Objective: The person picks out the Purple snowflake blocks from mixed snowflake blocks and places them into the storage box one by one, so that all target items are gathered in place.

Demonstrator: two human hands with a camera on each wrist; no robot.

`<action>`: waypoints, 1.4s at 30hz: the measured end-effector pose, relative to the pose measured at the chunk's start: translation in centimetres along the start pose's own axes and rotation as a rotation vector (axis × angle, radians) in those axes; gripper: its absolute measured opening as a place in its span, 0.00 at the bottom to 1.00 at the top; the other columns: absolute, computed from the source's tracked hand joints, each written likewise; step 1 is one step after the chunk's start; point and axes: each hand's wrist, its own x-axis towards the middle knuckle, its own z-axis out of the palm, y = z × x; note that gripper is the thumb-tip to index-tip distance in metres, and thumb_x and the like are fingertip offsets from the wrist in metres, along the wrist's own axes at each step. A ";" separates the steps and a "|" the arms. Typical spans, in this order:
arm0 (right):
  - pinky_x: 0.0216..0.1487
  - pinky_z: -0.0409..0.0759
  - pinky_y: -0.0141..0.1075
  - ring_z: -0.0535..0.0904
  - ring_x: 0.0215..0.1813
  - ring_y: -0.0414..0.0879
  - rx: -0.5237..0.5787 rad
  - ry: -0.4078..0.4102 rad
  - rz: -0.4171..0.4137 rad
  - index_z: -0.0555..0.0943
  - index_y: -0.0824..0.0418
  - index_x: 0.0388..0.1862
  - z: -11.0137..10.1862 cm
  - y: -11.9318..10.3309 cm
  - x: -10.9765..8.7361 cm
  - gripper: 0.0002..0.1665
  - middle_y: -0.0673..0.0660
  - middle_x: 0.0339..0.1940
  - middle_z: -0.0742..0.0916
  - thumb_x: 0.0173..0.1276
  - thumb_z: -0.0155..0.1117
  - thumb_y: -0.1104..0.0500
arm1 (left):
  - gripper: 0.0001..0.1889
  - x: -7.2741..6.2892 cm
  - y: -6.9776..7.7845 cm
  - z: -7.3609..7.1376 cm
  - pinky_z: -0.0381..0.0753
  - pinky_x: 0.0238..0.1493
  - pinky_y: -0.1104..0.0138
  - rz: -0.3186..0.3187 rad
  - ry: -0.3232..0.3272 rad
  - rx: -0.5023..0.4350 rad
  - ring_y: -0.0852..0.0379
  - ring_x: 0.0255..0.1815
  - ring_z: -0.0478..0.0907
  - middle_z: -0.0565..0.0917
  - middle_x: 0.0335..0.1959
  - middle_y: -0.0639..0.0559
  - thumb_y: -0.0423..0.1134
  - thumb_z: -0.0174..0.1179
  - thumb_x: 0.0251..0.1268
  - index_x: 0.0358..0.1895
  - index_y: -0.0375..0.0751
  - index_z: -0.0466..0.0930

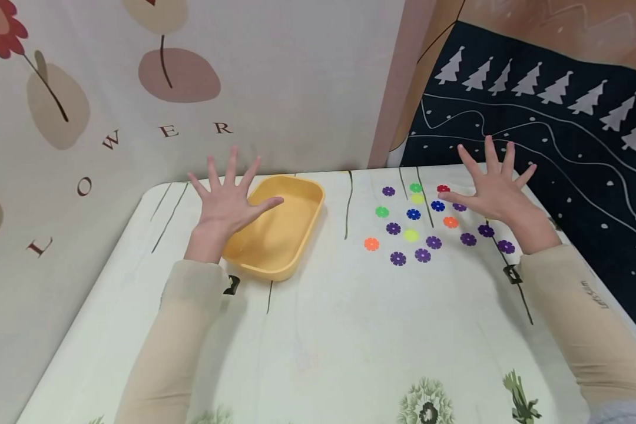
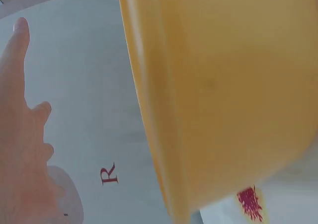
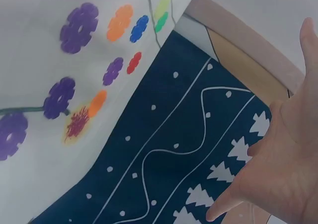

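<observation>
My left hand point(image 1: 224, 206) is held up with fingers spread, over the left side of a yellow plastic tray point(image 1: 291, 221). In the left wrist view that hand point(image 2: 22, 144) appears at the left edge, beside the tray's wall point(image 2: 223, 95). My right hand point(image 1: 500, 191), also spread wide and holding nothing, hovers above the right end of a scatter of flower-shaped plastic discs. Purple discs point(image 1: 398, 258) are the most common; others are orange point(image 1: 371, 244), green point(image 1: 381, 212), blue point(image 1: 413, 214), yellow point(image 1: 410, 235) and red point(image 1: 443, 188). The right hand hides part of the scatter.
A white cloth point(image 1: 323, 330) printed with stems and flowers covers the table. Behind it hangs a pale curtain point(image 1: 297, 88) with printed letters. A dark cloth with white trees point(image 1: 509, 112) borders the table's right side.
</observation>
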 end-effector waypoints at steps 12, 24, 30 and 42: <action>0.57 0.19 0.85 0.13 0.75 0.75 0.016 -0.005 0.044 0.31 0.47 0.82 -0.2 2.1 -1.1 0.65 0.65 0.78 0.24 0.62 0.46 0.19 | 0.50 -1.7 -2.2 -0.2 0.20 0.65 0.21 -0.013 0.020 -0.051 0.29 0.80 0.18 0.20 0.81 0.57 0.85 0.37 0.56 0.79 0.74 0.31; 0.56 0.19 0.85 0.13 0.73 0.77 0.027 -0.030 0.102 0.27 0.48 0.81 0.2 4.6 -2.4 0.66 0.68 0.78 0.24 0.62 0.47 0.20 | 0.49 -3.3 -4.5 0.0 0.26 0.62 0.18 -0.033 0.002 -0.073 0.24 0.79 0.25 0.23 0.82 0.53 0.81 0.39 0.60 0.80 0.71 0.31; 0.57 0.20 0.86 0.15 0.73 0.79 0.053 -0.035 0.133 0.25 0.49 0.81 0.8 5.7 -3.1 0.67 0.70 0.77 0.25 0.62 0.50 0.21 | 0.49 -4.1 -5.4 0.1 0.28 0.62 0.17 -0.050 -0.016 -0.089 0.20 0.78 0.27 0.23 0.82 0.52 0.80 0.41 0.61 0.81 0.68 0.33; 0.64 0.28 0.83 0.23 0.75 0.82 0.081 -0.057 0.194 0.33 0.58 0.82 2.1 8.3 -4.6 0.67 0.77 0.77 0.32 0.63 0.53 0.25 | 0.52 -5.4 -6.6 0.8 0.31 0.64 0.18 -0.054 -0.081 -0.145 0.22 0.79 0.30 0.22 0.82 0.52 0.78 0.47 0.61 0.81 0.64 0.32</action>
